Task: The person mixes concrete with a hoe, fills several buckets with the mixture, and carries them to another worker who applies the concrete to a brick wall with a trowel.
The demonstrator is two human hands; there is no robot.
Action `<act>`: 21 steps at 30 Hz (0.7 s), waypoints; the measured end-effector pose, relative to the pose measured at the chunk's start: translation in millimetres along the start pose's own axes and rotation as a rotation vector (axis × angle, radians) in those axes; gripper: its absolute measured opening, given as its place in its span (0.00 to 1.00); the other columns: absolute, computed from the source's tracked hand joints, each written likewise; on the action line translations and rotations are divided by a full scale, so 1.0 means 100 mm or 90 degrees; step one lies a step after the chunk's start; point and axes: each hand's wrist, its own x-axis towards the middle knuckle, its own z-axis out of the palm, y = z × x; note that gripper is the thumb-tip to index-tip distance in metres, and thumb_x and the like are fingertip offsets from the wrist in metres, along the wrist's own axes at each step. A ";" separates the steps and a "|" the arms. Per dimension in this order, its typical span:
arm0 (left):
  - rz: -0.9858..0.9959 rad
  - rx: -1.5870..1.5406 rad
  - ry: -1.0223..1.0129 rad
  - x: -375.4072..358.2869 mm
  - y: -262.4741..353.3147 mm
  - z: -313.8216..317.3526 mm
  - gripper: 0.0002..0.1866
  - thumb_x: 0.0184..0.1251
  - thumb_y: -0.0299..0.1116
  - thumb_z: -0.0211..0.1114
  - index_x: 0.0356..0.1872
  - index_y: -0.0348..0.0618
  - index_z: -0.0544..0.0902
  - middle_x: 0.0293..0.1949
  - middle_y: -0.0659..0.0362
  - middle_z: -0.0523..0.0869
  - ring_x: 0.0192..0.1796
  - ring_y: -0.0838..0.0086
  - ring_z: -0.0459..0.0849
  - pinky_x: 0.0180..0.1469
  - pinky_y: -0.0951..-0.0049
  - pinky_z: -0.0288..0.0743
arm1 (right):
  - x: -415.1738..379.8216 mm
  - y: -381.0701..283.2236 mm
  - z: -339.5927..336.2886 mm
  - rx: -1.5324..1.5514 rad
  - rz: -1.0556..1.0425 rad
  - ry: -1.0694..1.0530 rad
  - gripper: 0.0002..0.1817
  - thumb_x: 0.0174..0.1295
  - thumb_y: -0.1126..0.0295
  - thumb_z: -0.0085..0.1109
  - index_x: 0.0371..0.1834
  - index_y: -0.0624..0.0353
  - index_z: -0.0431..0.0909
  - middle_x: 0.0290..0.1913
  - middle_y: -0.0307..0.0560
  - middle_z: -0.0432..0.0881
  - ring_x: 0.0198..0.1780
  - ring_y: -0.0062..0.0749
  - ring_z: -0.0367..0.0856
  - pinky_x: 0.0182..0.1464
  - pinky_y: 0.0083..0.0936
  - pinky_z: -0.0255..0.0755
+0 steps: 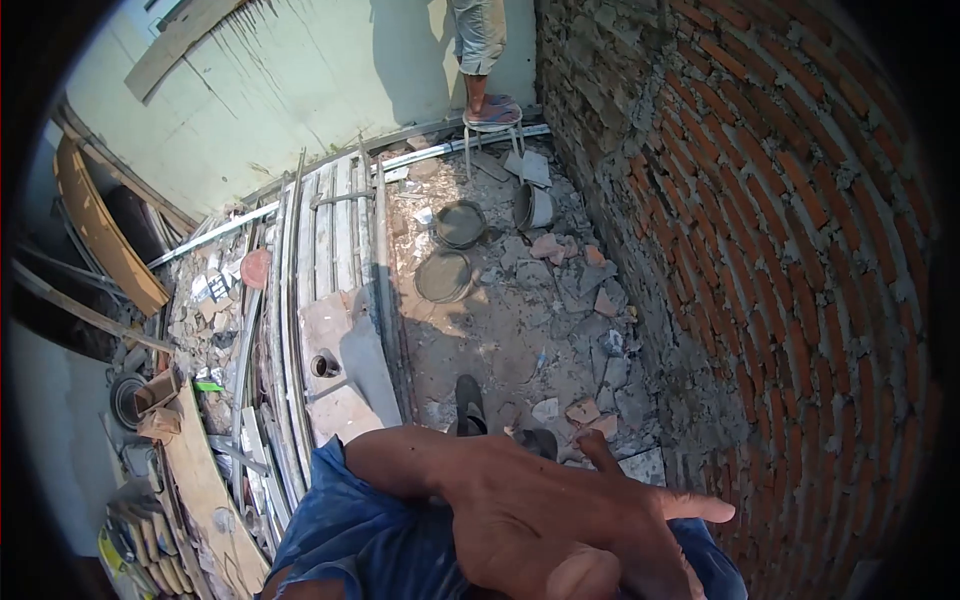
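One hand (560, 520) fills the lower frame, fingers spread and empty, index finger extended toward the brick wall (780, 250) on the right; which hand it is cannot be told. Below lies a rubble-strewn floor (520, 330) carrying two round pans (445, 275), a bucket (533, 207) and broken bricks (585, 410). Metal rails (320, 260) lie stacked alongside. Another person (482, 50) stands on a small stool (493, 125) by the far wall.

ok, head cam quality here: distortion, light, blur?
Head view: strong fisheye, black vignette at the corners, brick wall bowed. Hard sunlight on the pale wall with a person's shadow, left side in shade. The near hand is close and slightly soft.
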 end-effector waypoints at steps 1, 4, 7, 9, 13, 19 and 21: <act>-0.097 0.064 -0.057 0.00 0.10 -0.10 0.26 0.62 0.57 0.44 0.25 0.42 0.75 0.22 0.63 0.75 0.29 0.73 0.76 0.51 0.60 0.56 | -0.09 -0.15 -0.08 0.032 0.050 0.016 0.13 0.46 0.72 0.55 0.36 0.65 0.78 0.30 0.49 0.80 0.32 0.32 0.78 0.33 0.29 0.71; -0.410 0.251 -0.233 0.01 0.36 -0.35 0.34 0.67 0.57 0.31 0.30 0.33 0.73 0.26 0.54 0.77 0.34 0.64 0.79 0.65 0.49 0.43 | 0.02 -0.06 -0.07 0.069 -0.003 0.000 0.20 0.40 0.71 0.55 0.39 0.69 0.76 0.34 0.58 0.81 0.38 0.42 0.80 0.40 0.32 0.72; -0.398 0.245 0.008 -0.11 0.54 -0.34 0.28 0.64 0.55 0.46 0.17 0.39 0.73 0.13 0.60 0.70 0.19 0.69 0.73 0.59 0.56 0.56 | 0.15 0.11 -0.03 0.018 -0.019 0.017 0.20 0.40 0.70 0.56 0.40 0.68 0.76 0.34 0.57 0.81 0.38 0.42 0.80 0.40 0.32 0.71; -0.355 0.497 0.077 -0.33 0.75 -0.50 0.27 0.64 0.55 0.46 0.18 0.40 0.72 0.15 0.61 0.71 0.22 0.72 0.74 0.60 0.58 0.53 | 0.22 0.05 -0.07 0.011 -0.063 0.038 0.20 0.40 0.70 0.57 0.40 0.67 0.76 0.34 0.57 0.81 0.37 0.43 0.80 0.40 0.33 0.71; -0.501 1.012 0.454 -1.14 1.22 -0.79 0.16 0.65 0.42 0.50 0.29 0.38 0.72 0.26 0.62 0.75 0.31 0.77 0.74 0.44 0.70 0.67 | 0.24 0.05 -0.14 0.015 -0.039 0.028 0.15 0.42 0.70 0.58 0.34 0.66 0.78 0.31 0.54 0.80 0.33 0.39 0.79 0.36 0.31 0.71; -0.675 0.925 1.030 -3.96 1.57 -1.26 0.24 0.62 0.48 0.49 0.42 0.31 0.70 0.34 0.52 0.78 0.34 0.73 0.76 0.40 0.71 0.71 | 0.35 0.11 -0.22 -0.039 -0.049 0.015 0.12 0.43 0.70 0.59 0.32 0.63 0.80 0.31 0.50 0.80 0.29 0.37 0.78 0.29 0.34 0.72; -0.803 0.868 1.051 -5.19 1.52 -1.48 0.30 0.63 0.52 0.48 0.51 0.29 0.68 0.39 0.49 0.79 0.39 0.71 0.78 0.42 0.71 0.72 | 0.49 0.19 -0.20 -0.038 0.024 -0.007 0.13 0.44 0.69 0.59 0.33 0.63 0.80 0.34 0.52 0.80 0.31 0.38 0.79 0.29 0.34 0.73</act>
